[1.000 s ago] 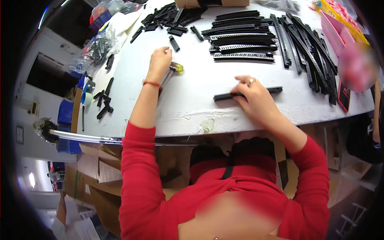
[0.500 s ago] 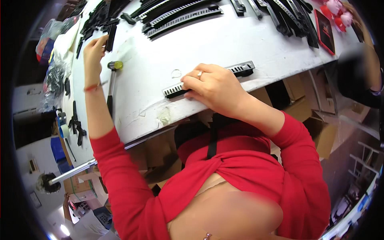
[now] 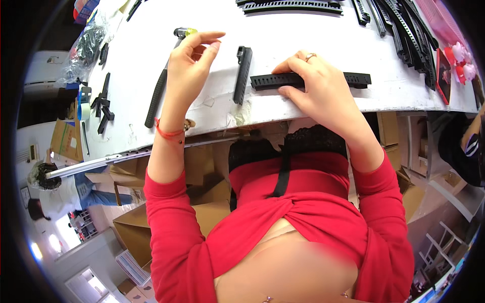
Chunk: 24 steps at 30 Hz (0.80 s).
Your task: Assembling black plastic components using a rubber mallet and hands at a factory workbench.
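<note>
My right hand (image 3: pixel 321 83) is closed around the middle of a long black slotted strip (image 3: pixel 273 81), which lies near the table's front edge. Both ends of the strip show past the hand; its middle is covered. Just left of the strip, a short black bar (image 3: pixel 243 76) with a notched end lies on the white table, touched by neither hand. Above the table my left hand (image 3: pixel 189 68) is open, thumb and fingers apart with nothing between them. A mallet (image 3: pixel 158 96) with a black handle and a black and yellow head lies partly behind the left hand.
More black slotted strips lie at the far edge (image 3: pixel 293 7) and in a pile (image 3: pixel 404 35) at the far right. A red-edged phone-like object (image 3: pixel 443 76) sits by pink and red figurines (image 3: pixel 461 58). Small black parts (image 3: pixel 103 106) and clear plastic bags (image 3: pixel 88 45) are at left.
My left hand has come right and let go of the short black bar, which now lies on the table. The long strip has turned to show its black side. The whole view has shifted.
</note>
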### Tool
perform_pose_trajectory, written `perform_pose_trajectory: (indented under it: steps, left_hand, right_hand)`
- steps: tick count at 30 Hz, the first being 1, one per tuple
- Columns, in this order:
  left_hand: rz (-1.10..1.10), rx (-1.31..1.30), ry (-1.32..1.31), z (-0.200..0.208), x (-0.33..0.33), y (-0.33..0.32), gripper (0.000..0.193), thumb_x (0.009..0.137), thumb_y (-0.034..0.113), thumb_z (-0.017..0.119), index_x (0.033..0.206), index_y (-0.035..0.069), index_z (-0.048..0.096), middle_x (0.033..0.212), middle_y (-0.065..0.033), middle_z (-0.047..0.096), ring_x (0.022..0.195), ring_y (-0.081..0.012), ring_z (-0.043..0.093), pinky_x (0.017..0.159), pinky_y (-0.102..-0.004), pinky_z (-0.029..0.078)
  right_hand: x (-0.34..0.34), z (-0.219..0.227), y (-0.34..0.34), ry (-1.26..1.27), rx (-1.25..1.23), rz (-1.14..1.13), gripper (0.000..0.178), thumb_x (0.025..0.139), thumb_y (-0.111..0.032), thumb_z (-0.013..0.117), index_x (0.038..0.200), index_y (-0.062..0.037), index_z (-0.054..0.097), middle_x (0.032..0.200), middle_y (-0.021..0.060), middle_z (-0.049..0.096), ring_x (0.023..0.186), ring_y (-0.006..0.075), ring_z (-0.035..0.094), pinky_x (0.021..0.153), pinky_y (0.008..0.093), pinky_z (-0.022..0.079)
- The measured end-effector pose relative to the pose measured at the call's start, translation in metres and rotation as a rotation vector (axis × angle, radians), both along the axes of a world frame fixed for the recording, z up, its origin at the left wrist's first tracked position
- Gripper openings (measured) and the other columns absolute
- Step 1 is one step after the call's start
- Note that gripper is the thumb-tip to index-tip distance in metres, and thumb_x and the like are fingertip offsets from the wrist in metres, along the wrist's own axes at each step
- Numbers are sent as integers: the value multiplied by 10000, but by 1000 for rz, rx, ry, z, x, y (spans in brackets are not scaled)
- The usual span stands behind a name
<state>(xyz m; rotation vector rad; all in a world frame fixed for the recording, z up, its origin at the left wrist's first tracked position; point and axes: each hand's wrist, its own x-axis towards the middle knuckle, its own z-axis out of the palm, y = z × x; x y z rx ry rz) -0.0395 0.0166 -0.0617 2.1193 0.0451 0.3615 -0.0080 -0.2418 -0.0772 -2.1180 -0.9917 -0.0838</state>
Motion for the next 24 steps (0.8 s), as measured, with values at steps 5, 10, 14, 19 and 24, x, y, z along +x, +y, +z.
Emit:
perform_pose_trajectory:
  steps: [5,10,14,19,24]
  left_hand:
    - [-246,341,-114,10,-20,-20,532,836,-95,544,1243,216,692,1211,-111,603,937,-181,587,820,-282,504]
    - [-430,863,-194,12,-16,-1,456,811,-76,631,1143,218,736,1431,-56,527,1284,-328,486,1055,-406,427]
    - [-524,794,-172,21,-17,13,350,798,31,723,1136,124,726,1121,-60,688,1146,-293,577,955,-365,482]
    - [-416,409,66,26,-50,-1,366,827,-18,691,1185,58,692,891,-91,654,764,-197,592,720,-291,477]
    - [-290,291,39,18,-66,-6,363,840,-17,680,1196,55,687,858,-80,597,766,-181,555,710,-279,457]
  right_hand:
    - [4,0,2,-23,-19,12,265,756,-94,739,1000,-63,640,960,79,640,937,268,619,829,359,499]
    - [2,13,0,42,-91,8,262,753,-78,732,994,-49,634,954,93,658,935,273,635,831,354,506]
    - [-1,16,-6,157,-75,-19,245,763,-78,725,995,-49,654,956,100,684,907,269,651,816,348,512]
    - [-6,4,-6,2,-47,-44,273,765,-103,739,1033,-79,694,924,70,671,884,248,641,783,337,508]
    - [-12,4,3,-99,-60,-87,272,749,-111,759,1018,-113,720,837,52,594,835,240,597,729,350,494]
